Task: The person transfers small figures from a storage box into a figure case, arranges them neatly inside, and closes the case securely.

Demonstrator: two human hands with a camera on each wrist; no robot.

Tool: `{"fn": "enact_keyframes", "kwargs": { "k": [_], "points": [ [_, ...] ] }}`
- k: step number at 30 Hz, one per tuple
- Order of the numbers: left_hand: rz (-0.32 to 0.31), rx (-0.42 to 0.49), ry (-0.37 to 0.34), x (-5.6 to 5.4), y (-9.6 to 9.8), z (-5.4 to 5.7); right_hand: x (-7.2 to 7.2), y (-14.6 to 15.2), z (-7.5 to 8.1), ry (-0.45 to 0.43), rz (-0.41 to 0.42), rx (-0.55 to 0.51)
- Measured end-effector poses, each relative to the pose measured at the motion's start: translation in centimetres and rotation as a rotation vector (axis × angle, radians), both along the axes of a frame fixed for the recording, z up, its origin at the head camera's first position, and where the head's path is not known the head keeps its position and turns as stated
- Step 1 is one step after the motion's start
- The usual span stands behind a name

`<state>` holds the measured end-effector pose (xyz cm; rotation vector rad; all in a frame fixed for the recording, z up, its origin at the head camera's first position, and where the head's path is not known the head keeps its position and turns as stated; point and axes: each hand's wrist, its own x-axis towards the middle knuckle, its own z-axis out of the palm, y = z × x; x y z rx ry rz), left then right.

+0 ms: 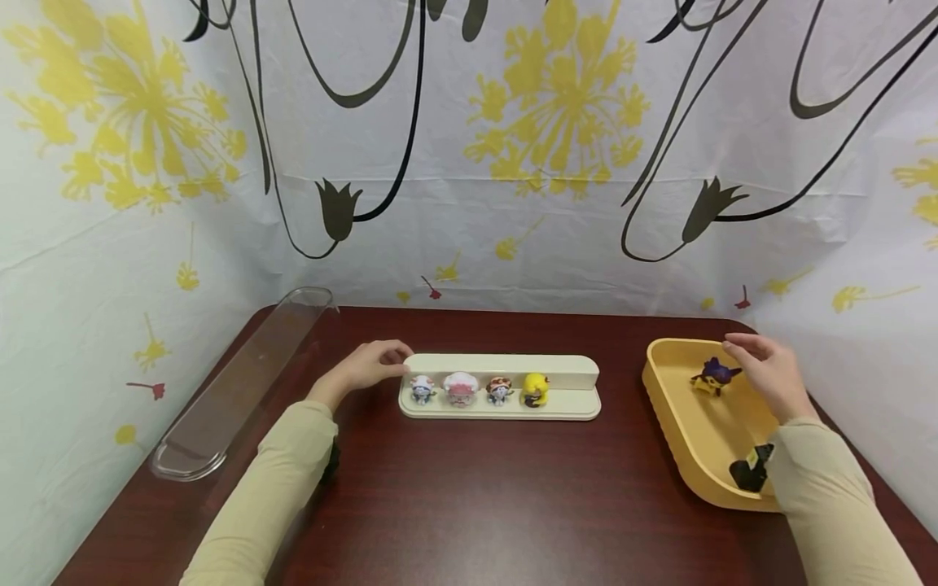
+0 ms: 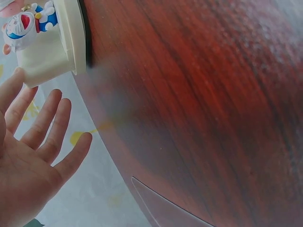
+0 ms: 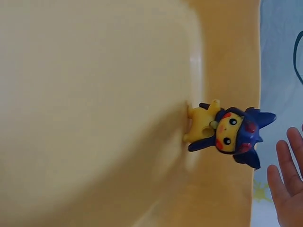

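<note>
Left hand (image 1: 370, 364) touching stand (image 1: 506, 363), right hand (image 1: 769, 374) over tray (image 1: 699, 439)

Head: four figurines (image 1: 462, 390) line the stand; hooded figurine (image 1: 714, 376) at right, in tray. Left wrist: fingers (image 2: 57, 126) spread, gripping nothing. Right wrist: fingers (image 3: 288, 163) extended, empty, near hooded figurine.

Your head view's bright and pretty even, just a soft pale glare on the table (image 1: 469, 509) toward the bottom. Left wrist view has whitish glare top right, kinda hazy. Your right wrist view's dimmer and soft, broad diagonal shadow across the yellow tray (image 3: 94, 71).
</note>
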<state>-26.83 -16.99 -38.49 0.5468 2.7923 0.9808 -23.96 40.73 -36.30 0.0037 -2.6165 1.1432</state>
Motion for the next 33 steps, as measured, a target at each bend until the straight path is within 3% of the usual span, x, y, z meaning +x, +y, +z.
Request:
{"fn": "enact_keyframes", "kwargs": {
  "k": [3,9,13,16,22,25,33],
  "points": [
    [-0.005,0.003,0.007,-0.1,0.0,0.0,-1.3,1.7,-1.8,-0.011,-0.019,-0.018],
    [-0.006,0.007,0.011,-0.1,0.0,-0.1,-5.5,7.3,-7.6,0.020,-0.048,0.018],
    [-0.003,0.006,0.006,0.0,0.0,-0.2,-6.7,9.1,-9.8,0.040,-0.065,0.063],
    [0.008,0.003,0.001,-0.1,0.0,-0.1,-6.1,8.4,-9.0,0.019,-0.058,0.081],
    [0.011,0.001,-0.003,-0.1,0.0,-0.1,-2.0,3.2,-3.5,-0.072,-0.024,0.068],
    [0.015,0.001,-0.009,-0.2,0.0,-0.2,-0.5,1.3,-1.7,-0.073,0.013,0.096],
    [0.023,-0.008,-0.011,-0.2,0.1,-0.3,-0.3,0.5,-1.3,-0.133,0.035,0.129]
  ]
}}
